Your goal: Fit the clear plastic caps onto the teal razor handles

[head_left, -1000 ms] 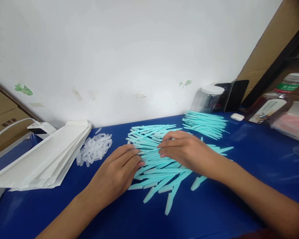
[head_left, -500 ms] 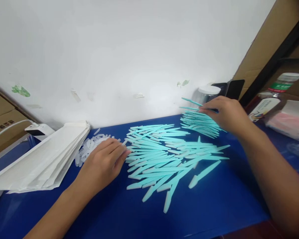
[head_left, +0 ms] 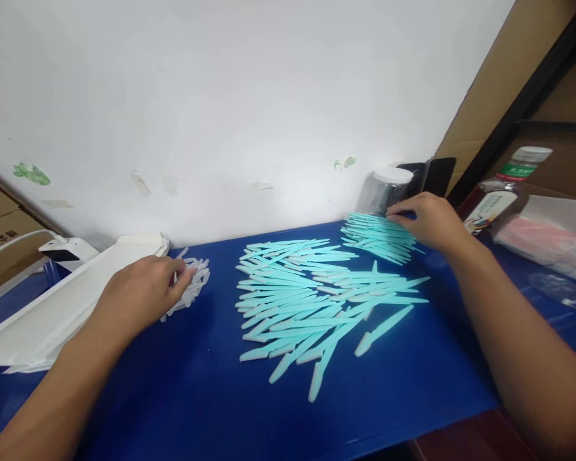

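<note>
Turquoise sticks (head_left: 377, 238) lay piled by the right hand (head_left: 434, 219), clear pieces (head_left: 198, 280) under the left hand (head_left: 137, 291); whether either grip held anything, I couldn't tell. More sticks (head_left: 292, 306) spread across the blue worktop (head_left: 196, 397) between them.

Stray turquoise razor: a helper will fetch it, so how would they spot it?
On the blue table, find the larger, nearer spread of turquoise razors. At its front right lies the stray razor, slanting by itself while its neighbours overlap one another.
</note>
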Demonstrator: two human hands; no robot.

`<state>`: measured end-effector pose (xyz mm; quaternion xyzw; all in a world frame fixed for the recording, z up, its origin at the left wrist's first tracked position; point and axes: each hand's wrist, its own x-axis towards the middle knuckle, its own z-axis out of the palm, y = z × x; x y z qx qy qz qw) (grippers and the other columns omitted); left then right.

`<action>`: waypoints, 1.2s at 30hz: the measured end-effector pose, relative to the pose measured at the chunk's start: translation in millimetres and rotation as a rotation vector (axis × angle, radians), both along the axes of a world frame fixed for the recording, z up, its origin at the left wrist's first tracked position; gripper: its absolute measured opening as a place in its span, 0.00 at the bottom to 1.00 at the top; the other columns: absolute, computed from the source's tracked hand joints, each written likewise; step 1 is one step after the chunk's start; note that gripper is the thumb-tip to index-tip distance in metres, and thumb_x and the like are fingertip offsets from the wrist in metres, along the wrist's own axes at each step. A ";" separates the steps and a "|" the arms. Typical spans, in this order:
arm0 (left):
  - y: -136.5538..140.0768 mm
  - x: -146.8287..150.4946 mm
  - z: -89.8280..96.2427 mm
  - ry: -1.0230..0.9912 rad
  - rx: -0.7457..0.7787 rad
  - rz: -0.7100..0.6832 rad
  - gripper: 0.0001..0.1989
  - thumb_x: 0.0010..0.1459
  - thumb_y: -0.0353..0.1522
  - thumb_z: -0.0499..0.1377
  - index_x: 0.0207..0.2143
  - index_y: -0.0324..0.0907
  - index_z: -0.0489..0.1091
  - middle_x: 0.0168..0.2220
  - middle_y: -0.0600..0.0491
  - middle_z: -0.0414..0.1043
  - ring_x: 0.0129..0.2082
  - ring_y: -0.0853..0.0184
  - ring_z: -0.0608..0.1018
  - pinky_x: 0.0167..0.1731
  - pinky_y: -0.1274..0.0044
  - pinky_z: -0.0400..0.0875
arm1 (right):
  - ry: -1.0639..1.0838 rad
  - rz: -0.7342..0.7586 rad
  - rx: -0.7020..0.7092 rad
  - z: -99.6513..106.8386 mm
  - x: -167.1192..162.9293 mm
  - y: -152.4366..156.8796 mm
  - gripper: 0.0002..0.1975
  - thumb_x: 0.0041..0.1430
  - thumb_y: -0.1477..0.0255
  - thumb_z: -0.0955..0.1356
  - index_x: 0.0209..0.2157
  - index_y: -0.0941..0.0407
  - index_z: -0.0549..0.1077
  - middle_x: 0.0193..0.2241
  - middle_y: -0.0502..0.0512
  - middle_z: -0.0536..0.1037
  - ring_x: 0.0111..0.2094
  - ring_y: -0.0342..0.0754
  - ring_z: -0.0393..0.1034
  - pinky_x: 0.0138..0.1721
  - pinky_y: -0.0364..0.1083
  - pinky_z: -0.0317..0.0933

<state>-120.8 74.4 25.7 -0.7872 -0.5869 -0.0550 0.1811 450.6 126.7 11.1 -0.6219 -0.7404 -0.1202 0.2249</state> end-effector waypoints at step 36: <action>-28.6 69.1 -36.1 -0.340 -0.158 -0.532 0.17 0.72 0.46 0.59 0.51 0.43 0.77 0.44 0.47 0.79 0.46 0.57 0.78 0.45 0.67 0.73 | 0.197 0.663 -0.360 -24.1 -167.3 -56.3 0.28 0.64 0.50 0.74 0.57 0.55 0.79 0.52 0.64 0.79 0.55 0.62 0.72 0.51 0.57 0.70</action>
